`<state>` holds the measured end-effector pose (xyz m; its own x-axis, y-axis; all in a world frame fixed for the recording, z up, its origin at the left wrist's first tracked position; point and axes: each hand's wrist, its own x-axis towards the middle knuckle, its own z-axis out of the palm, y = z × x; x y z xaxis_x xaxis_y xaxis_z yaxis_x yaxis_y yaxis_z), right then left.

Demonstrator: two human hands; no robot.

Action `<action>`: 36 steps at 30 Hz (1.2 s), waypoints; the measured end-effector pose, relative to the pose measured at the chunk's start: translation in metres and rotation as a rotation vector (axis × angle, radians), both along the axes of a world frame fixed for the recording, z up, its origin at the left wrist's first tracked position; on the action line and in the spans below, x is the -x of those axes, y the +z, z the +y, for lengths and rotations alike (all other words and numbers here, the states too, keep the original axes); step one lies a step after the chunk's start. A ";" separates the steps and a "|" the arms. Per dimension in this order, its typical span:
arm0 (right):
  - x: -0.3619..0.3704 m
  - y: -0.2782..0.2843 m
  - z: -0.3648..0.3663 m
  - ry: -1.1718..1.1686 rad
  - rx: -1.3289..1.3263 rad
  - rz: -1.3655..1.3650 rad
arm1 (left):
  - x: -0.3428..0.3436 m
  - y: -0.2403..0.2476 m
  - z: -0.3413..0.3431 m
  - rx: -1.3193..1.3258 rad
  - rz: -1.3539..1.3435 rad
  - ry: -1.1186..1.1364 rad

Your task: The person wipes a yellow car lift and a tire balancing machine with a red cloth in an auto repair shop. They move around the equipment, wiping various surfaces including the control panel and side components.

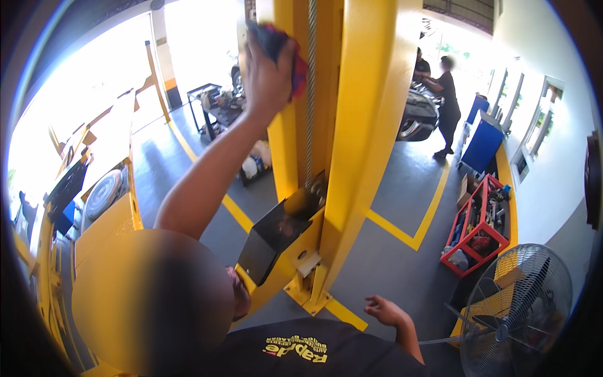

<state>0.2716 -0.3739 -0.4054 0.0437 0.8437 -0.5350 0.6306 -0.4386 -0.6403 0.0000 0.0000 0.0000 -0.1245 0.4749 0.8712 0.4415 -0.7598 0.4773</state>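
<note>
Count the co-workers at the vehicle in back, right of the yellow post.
2: one standing beside the vehicle, one farther left, only partly visible. Others may be hidden behind the yellow post.

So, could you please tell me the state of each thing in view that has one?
Left hand: raised, gripping the cloth
Cloth: bunched, partly hidden
Right hand: empty, fingers loosely bent
Yellow post: upright
Steel cable: straight, seemingly taut
Fan: standing; spinning unclear
Red rack: standing, loaded
Blue cabinet: standing
</note>
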 end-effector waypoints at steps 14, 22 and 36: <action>-0.003 0.010 -0.018 0.095 0.044 -0.005 | 0.144 -0.160 -0.014 0.719 0.670 -0.204; -0.024 -0.007 -0.032 0.081 0.154 -0.031 | 0.067 0.006 -0.117 -0.103 -0.003 -0.349; -0.065 -0.054 -0.015 0.071 0.192 0.056 | -0.088 0.144 -0.104 -0.370 0.127 0.006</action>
